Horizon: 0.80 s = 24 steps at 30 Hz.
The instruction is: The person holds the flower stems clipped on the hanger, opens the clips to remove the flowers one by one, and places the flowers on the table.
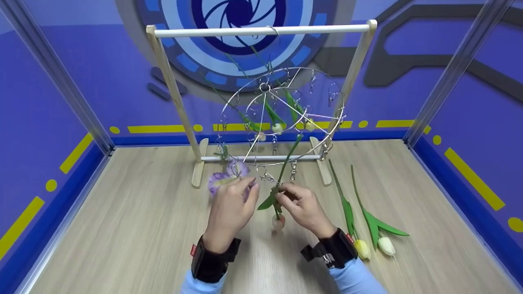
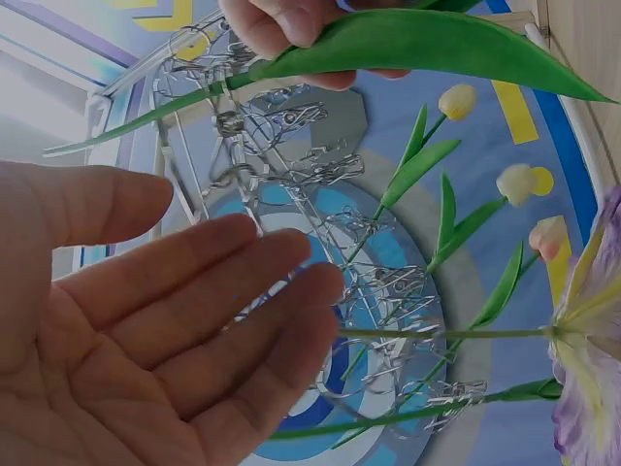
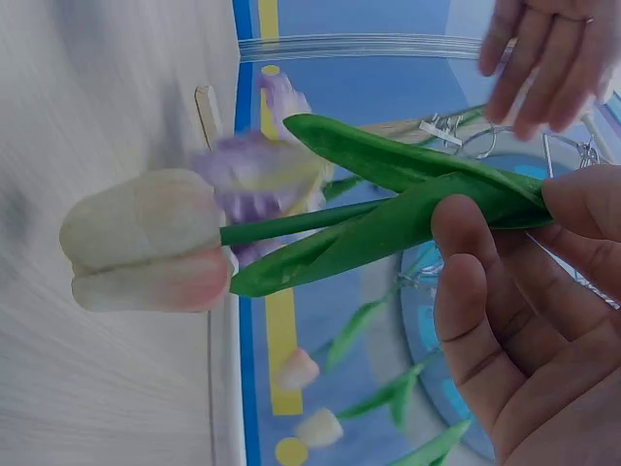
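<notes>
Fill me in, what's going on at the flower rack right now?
A person is at a round wire clip hanger hung from a wooden rack, with several flowers already hanging head-down. The right hand pinches the stem of a pale pink tulip just under a front clip. The left hand is open beside a purple flower. Two more tulips lie on the table.

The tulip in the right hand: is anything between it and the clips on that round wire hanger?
Nothing visible blocks it. The right hand holds the tulip by its stem just below the wire hanger; the open left hand sits beside it.
</notes>
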Available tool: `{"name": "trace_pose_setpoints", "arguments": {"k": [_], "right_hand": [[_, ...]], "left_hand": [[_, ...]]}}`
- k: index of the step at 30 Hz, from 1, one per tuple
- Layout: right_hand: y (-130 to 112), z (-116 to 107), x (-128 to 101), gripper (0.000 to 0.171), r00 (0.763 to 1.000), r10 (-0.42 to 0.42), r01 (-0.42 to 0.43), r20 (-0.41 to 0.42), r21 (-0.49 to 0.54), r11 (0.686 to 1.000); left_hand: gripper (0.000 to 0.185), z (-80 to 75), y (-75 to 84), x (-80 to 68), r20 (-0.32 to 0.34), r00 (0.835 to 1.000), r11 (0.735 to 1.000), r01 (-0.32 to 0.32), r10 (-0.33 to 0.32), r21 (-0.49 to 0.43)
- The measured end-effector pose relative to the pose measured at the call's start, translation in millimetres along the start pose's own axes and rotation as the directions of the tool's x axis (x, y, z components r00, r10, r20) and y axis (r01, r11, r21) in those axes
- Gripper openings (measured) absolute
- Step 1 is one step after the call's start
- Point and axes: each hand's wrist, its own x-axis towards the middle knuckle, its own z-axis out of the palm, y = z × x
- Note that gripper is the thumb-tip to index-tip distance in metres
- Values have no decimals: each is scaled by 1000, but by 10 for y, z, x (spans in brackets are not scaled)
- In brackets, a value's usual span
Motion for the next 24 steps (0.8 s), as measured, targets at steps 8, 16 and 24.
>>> {"name": "trace_pose_setpoints", "arguments": {"k": [8, 16, 24], "right_hand": [[-67, -74, -36, 12, 1000, 2, -2, 16, 17, 1000], [-72, -147, -61, 13, 999, 17, -18, 45, 25, 1000], [-42, -178, -89, 11, 997, 19, -25, 79, 70, 997]], "left_hand": [[31, 48, -27, 2, 121, 986, 986, 130, -118, -104], [38, 123, -31, 23, 198, 970, 911, 207, -143, -355], [32, 237, -16, 33, 236, 956, 826, 274, -176, -492]]}}
